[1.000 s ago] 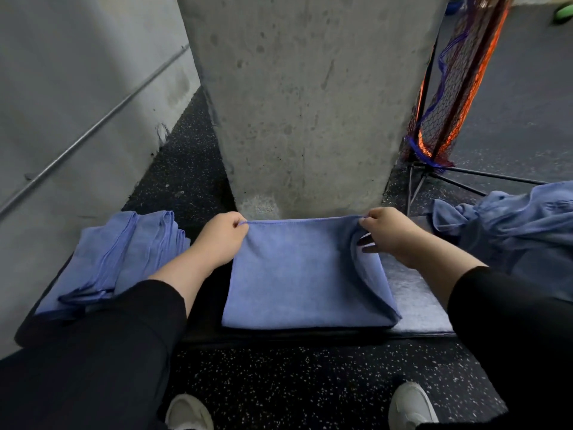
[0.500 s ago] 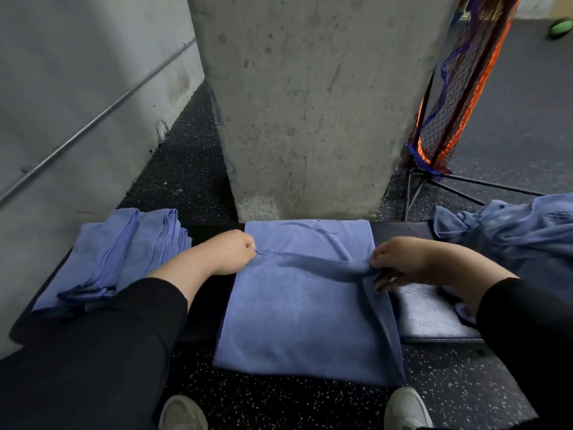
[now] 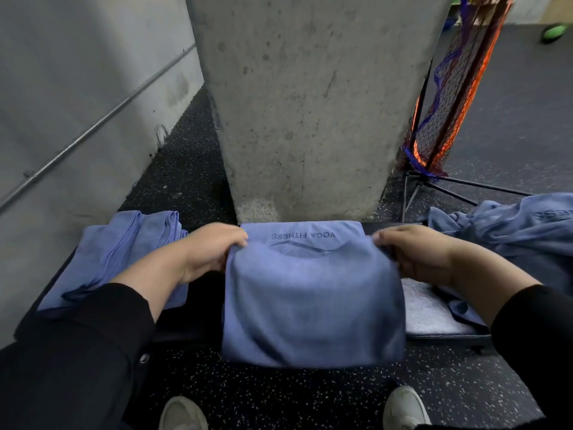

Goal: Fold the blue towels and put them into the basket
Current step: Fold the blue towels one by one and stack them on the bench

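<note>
Both hands are gripping the blue towel [image 3: 313,302] at its upper fold, left hand [image 3: 207,249] pinching the left corner, right hand [image 3: 415,254] pinching the right. It is draping over the front of the black bench [image 3: 198,293], between the folded towels [image 3: 124,252] at left and the crumpled towels [image 3: 508,231] at right.

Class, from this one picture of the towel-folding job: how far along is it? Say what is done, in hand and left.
Done: a folded stack lies on the bench at left. In hand: the left hand and right hand pinch the middle towel, mid-fold. Left: a crumpled heap at right. No basket can be identified, so basketing is not visibly begun.
</note>
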A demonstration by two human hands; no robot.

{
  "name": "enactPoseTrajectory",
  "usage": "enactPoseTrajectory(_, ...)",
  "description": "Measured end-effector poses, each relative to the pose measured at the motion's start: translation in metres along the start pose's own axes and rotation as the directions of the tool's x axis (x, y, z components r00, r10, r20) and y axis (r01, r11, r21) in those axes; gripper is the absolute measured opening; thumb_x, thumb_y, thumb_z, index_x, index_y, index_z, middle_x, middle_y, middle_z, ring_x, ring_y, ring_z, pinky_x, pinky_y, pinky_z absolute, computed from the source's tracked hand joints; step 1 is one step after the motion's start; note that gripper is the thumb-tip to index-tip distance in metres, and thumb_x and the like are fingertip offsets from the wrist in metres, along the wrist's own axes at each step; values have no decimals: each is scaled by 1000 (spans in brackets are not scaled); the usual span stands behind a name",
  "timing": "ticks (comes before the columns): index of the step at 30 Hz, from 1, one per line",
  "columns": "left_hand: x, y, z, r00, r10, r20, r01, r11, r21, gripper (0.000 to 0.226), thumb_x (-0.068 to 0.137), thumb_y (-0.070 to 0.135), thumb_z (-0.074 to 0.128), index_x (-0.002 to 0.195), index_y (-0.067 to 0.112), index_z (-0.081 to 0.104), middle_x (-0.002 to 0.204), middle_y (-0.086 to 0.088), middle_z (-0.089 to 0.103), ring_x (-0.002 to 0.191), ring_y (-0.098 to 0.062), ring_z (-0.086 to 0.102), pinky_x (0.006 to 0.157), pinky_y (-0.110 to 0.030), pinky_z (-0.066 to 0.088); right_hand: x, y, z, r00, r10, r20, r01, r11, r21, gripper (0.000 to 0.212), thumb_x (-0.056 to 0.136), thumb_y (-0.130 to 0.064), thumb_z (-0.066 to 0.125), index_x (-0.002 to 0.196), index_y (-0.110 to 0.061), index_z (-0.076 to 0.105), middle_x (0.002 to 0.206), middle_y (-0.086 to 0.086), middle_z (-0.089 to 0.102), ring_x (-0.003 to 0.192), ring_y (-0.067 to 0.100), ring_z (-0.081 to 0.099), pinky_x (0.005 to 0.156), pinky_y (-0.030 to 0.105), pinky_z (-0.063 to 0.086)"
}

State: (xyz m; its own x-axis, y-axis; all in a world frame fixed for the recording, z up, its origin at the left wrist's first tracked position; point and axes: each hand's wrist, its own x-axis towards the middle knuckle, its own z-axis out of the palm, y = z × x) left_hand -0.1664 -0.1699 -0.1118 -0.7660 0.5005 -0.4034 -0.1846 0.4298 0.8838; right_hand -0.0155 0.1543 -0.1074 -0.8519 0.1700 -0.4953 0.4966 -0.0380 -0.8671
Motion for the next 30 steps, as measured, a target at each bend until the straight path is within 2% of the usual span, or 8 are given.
enactPoseTrajectory(2,15,1,0,977,104,-185,-109,994,-18,18,85,12,53,68,16,50,64,0,38,63,-14,34,56,-29,27,16,-5,4,987,-73,-141,82,995,58,21,98,-12,54,100,1,70,84,18,59,69,23,55,58,29,44)
enactPoseTrajectory(5,36,-6,3,893,260,-369,-170,951,259,18,88,19,54,76,9,64,68,0,60,68,-19,49,63,-32,38,40,-7,15,930,-196,-311,161,978,-133,21,98,-16,55,84,-11,70,74,10,53,66,21,47,60,31,39)
enactPoseTrajectory(10,56,-18,15,934,290,-208,-93,759,644,23,100,17,49,83,9,62,83,-7,65,78,-24,57,57,-26,34,66,6,26,928,-212,-307,75,912,-403,24,97,-14,53,77,-10,66,71,8,57,67,21,51,66,39,49)
enactPoseTrajectory(14,62,-21,15,958,230,-169,-47,709,703,23,100,16,46,89,3,62,88,-10,64,77,-25,55,64,-32,39,68,8,26,909,-258,-327,-23,753,-658,23,94,-14,51,87,-2,70,82,16,67,73,24,52,65,33,41)
enactPoseTrajectory(18,52,-15,11,982,165,-87,-45,661,749,20,100,18,49,91,11,66,80,2,59,76,-17,53,61,-29,37,59,8,20,956,-195,-220,2,753,-658,19,96,-15,52,86,-5,65,80,9,60,73,23,54,64,33,49)
enactPoseTrajectory(23,28,-11,7,1000,27,4,-20,631,775,18,95,17,51,81,13,62,76,-2,57,66,-15,47,61,-29,36,35,9,11,995,-24,-100,-52,722,-690,40,93,-26,63,128,-7,60,133,7,57,120,24,55,90,17,34)
enactPoseTrajectory(27,10,-9,5,994,-86,73,3,667,745,19,97,23,53,95,9,66,79,-5,57,68,-17,53,67,-36,53,22,26,12,994,-89,-67,38,838,-544,14,98,-17,56,96,-10,69,89,12,63,82,29,60,76,35,52)
enactPoseTrajectory(30,1,-7,4,996,-66,60,14,779,627,18,97,19,52,89,9,64,80,-6,57,74,-19,57,68,-37,56,13,27,16,979,-89,-182,35,958,-283,24,94,-9,49,71,-13,54,65,7,38,59,18,36,53,28,34)
